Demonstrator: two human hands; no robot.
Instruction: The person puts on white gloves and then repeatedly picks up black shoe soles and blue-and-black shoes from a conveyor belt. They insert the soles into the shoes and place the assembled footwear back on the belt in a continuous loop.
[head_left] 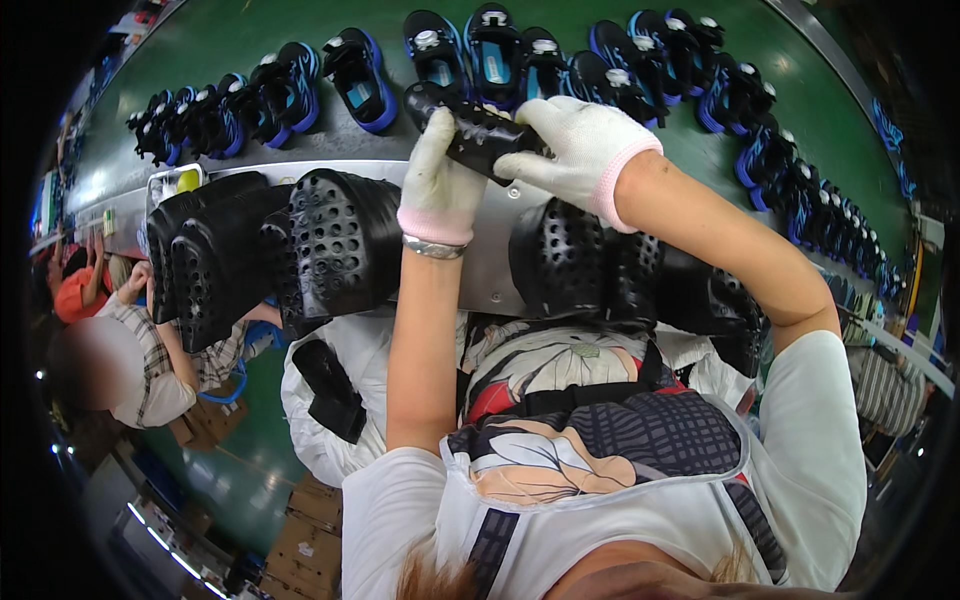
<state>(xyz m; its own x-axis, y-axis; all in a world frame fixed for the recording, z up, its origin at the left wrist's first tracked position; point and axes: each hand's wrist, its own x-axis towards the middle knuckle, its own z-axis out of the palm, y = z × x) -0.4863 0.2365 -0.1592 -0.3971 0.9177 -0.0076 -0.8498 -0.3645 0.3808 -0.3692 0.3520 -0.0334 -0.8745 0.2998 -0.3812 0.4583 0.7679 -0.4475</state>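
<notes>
Both my hands wear white knit gloves with pink cuffs. Between them is a glossy black perforated piece [477, 142], elongated and tilted down to the right; I cannot tell its exact kind. My left hand [440, 180] grips it from below with the thumb up along its near side. On its right end my right hand [575, 148] closes with thumb and fingers. Just beneath, stacked black curved pieces with rows of holes [335, 245] lie left of my forearm. More such black pieces [570, 260] lie to the right.
Black and blue shoes [360, 80] with white pieces stand in a long curved row on the green surface [270, 25] beyond. A metal ledge [485, 265] runs in front of me. A black strip [330, 390] rests on white plastic. Another person [150, 370] sits at left, near cardboard boxes [305, 535].
</notes>
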